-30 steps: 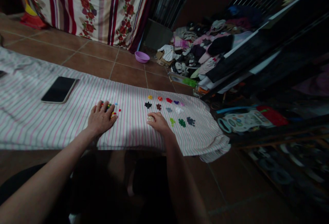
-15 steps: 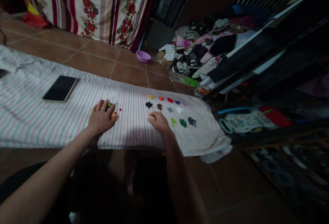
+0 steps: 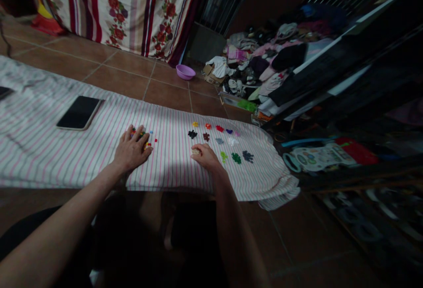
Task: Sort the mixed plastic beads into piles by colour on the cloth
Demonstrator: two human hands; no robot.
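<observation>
My left hand lies with fingers spread over a mixed pile of small coloured pieces, covering part of it. A loose red piece and a blue piece sit just beyond my fingertips. My right hand is closed around some small beige pieces, low over the striped cloth. Sorted by colour, little heaps surround it: black, brown, light grey, white, lime, dark green and dark grey.
Farther back are yellow, orange, red, purple and pink heaps. A phone lies at left. On the floor stand a purple basin and a clothes pile. Shelving is at right.
The view has shifted very slightly. The beige pieces show a little more between my right fingers; my left hand stays on the mixed pile.
</observation>
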